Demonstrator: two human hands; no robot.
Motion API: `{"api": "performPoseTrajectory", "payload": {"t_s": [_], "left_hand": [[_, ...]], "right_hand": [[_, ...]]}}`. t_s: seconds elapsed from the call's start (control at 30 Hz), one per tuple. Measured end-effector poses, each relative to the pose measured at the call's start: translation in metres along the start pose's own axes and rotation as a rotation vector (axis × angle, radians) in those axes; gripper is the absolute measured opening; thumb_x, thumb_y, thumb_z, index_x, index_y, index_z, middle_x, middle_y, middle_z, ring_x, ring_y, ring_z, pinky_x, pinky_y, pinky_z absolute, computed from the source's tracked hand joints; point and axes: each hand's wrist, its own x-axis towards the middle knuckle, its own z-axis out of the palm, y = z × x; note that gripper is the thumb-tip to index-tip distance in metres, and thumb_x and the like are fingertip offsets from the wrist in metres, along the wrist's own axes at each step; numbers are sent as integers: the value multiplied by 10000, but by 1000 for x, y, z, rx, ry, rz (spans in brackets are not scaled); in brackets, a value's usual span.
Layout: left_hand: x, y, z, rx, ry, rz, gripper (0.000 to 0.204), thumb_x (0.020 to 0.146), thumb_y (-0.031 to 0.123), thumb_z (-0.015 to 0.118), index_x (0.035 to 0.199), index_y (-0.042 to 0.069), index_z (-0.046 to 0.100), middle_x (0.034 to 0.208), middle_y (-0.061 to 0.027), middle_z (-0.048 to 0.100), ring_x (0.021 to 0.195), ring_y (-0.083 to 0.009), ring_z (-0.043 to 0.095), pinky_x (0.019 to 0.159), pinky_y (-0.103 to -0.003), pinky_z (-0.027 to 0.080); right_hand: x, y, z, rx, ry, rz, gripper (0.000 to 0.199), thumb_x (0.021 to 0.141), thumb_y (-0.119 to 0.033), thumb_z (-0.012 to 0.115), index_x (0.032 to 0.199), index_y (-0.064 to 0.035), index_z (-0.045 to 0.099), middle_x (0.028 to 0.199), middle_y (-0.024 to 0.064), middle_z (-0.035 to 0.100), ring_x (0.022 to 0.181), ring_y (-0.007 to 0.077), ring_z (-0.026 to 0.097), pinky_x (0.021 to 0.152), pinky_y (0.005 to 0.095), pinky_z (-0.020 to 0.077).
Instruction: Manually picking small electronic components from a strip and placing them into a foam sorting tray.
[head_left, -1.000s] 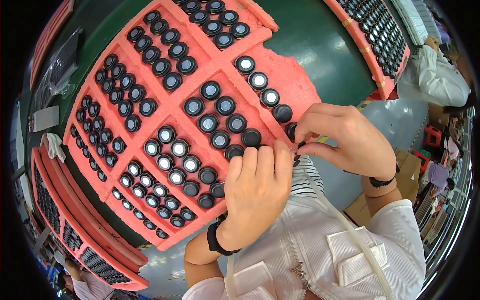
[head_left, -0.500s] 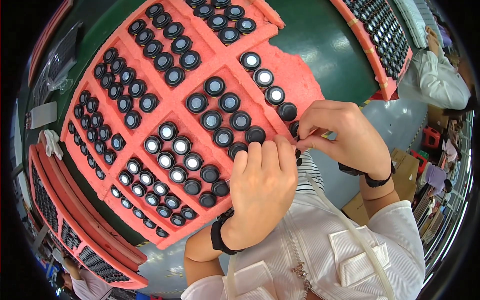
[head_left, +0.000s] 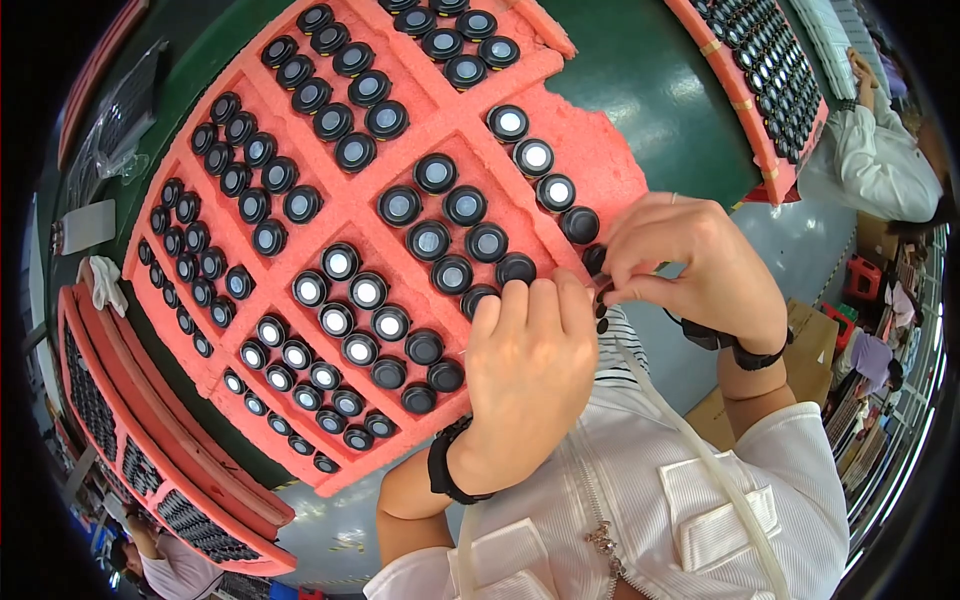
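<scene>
My left hand (head_left: 535,375) is closed, its fingertips drawn together at the near right edge of a pink foam tray (head_left: 595,140). Close beside it, my right hand (head_left: 695,265) pinches with thumb and forefinger. Whatever the fingertips hold is too small and too covered to name. Small black round pieces (head_left: 601,320) show just below them. Black round parts with pale discs (head_left: 535,157) fill the tray's compartments in rows. Nearer my hands, several such parts have plain black tops, including a black-topped round part (head_left: 579,225).
The tray lies on a green table (head_left: 655,90). Another filled foam tray (head_left: 740,75) is at the far right, near a person in a white sleeve (head_left: 870,150). Stacked foam trays (head_left: 180,450) stand at the left. A cardboard box (head_left: 810,350) is on the right.
The tray appears slightly further right in the picture. My right hand has shifted a little down and right, its fingers slightly more curled; both hands remain together at the tray's edge.
</scene>
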Motion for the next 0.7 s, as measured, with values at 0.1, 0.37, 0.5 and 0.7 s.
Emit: {"api": "performPoseTrajectory", "payload": {"t_s": [0.1, 0.37, 0.5, 0.7], "left_hand": [[2, -10, 0, -59, 28, -7, 234, 936, 155, 675, 1097, -14, 682, 928, -84, 605, 764, -228, 581, 685, -342, 422], [7, -18, 12, -126, 78, 2, 406, 943, 176, 665, 1303, -11, 651, 1325, -105, 632, 851, -223, 591, 731, -344, 434], [9, -17, 16, -80, 112, 12, 423, 933, 228, 691, 1269, -28, 668, 1345, -101, 630, 791, -206, 542, 703, -339, 411], [10, -18, 17, -58, 110, 9, 410, 931, 229, 692, 1249, -30, 678, 1342, -90, 626, 784, -206, 531, 695, -334, 401]], "right_hand": [[3, 11, -10, 175, 57, -276, 197, 699, -22, 889, 784, 10, 714, 914, 77, 723, 877, 207, 691, 807, 326, 525], [36, 17, 2, 318, 271, 183, 126, 806, -61, 834, 838, 15, 739, 1011, 84, 715, 974, 177, 671, 892, 313, 502], [43, 23, 15, 225, 319, 59, 113, 827, -69, 807, 847, 20, 739, 1037, 94, 713, 1002, 188, 668, 934, 315, 502], [44, 24, 17, 205, 311, 76, 111, 825, -69, 799, 847, 22, 739, 1058, 99, 712, 1009, 193, 670, 964, 318, 498]]}}
